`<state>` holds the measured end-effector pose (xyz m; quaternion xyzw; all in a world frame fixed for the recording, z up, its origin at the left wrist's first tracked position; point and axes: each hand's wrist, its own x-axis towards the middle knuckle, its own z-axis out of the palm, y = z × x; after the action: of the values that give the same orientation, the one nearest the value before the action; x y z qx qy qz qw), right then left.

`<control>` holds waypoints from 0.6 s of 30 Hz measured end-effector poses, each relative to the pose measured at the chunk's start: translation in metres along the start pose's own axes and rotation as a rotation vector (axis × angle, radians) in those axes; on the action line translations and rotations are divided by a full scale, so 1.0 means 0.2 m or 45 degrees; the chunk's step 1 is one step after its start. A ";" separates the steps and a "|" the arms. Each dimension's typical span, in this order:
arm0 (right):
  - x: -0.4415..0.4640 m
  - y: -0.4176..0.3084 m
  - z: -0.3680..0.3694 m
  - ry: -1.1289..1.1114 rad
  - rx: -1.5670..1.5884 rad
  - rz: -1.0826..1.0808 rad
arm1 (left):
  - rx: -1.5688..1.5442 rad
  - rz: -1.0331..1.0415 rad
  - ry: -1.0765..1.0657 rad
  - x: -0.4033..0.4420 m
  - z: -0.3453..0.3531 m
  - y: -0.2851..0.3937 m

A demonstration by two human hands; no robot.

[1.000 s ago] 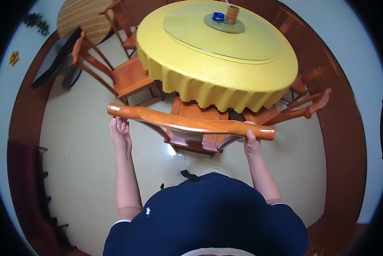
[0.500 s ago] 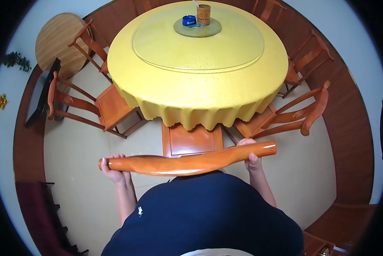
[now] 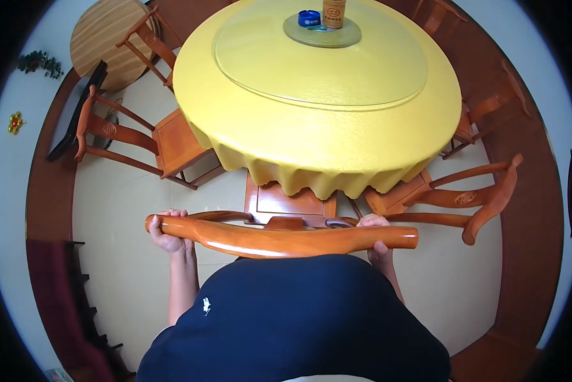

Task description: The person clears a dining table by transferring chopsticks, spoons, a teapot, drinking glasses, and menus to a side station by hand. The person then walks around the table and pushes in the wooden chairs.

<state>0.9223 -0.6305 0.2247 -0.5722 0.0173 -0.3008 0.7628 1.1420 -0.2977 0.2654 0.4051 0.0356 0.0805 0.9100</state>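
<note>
Both hands grip the curved, glossy top rail of a wooden chair (image 3: 279, 240), which lies across in front of my body. My left hand (image 3: 170, 234) wraps round the rail near its left end, thumb on the near side. Toward the right end, my right hand (image 3: 376, 239) is closed on it with fingers over the far side. Beyond the rail, part of the chair's back frame shows, and its seat (image 3: 286, 202) reaches under the scalloped hem of a yellow tablecloth (image 3: 324, 143). The chair's legs are hidden.
A round glass turntable on the table carries a blue ashtray (image 3: 309, 18) and a brown canister (image 3: 334, 14). One wooden chair (image 3: 183, 141) stands at the left, another (image 3: 471, 198) at the right. A round wooden board (image 3: 107, 44) leans at the back left wall.
The rail's right end has come down, so the rail lies more level. More of the back frame shows behind it. The view has tilted, and the table sits further right and higher.
</note>
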 end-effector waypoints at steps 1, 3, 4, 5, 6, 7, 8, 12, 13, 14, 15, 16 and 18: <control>0.02 0.01 0.00 -0.002 -0.042 -0.015 | -0.010 0.008 -0.057 0.02 -0.01 -0.01; 0.03 0.01 0.01 -0.004 -0.066 0.017 | -0.016 0.007 -0.040 0.02 -0.02 -0.03; 0.03 0.01 0.01 -0.002 -0.102 0.037 | -0.033 0.000 -0.032 0.01 -0.02 -0.03; 0.02 0.03 0.00 0.000 -0.122 0.004 | -0.027 -0.017 -0.027 0.01 -0.01 -0.02; 0.01 0.03 0.01 -0.026 -0.114 0.024 | -0.022 -0.004 0.003 0.01 -0.02 -0.02; 0.01 0.02 0.02 -0.006 -0.105 0.024 | -0.044 -0.032 0.004 0.01 -0.04 -0.03; 0.00 0.02 0.04 0.014 -0.095 0.021 | -0.067 -0.057 0.001 0.02 -0.05 -0.03; -0.08 0.05 0.07 0.028 -0.183 -0.001 | -0.068 -0.109 0.022 0.03 -0.11 -0.01; -0.10 0.04 0.08 0.084 -0.228 0.035 | -0.079 -0.088 0.034 0.02 -0.12 -0.01; -0.11 0.03 0.11 0.056 -0.229 0.028 | -0.080 -0.136 0.004 0.02 -0.12 0.00; -0.12 0.03 0.13 0.134 -0.232 0.043 | -0.086 -0.182 -0.029 0.02 -0.12 0.01; -0.12 0.03 0.14 0.210 -0.234 0.053 | -0.106 -0.233 -0.080 0.02 -0.15 0.01; -0.14 0.05 0.19 0.177 -0.309 0.018 | -0.062 -0.326 -0.184 0.02 -0.21 0.02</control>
<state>0.9177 -0.5823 0.2205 -0.6380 0.1103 -0.3300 0.6870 1.1404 -0.2624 0.2403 0.3799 0.0194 -0.0650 0.9225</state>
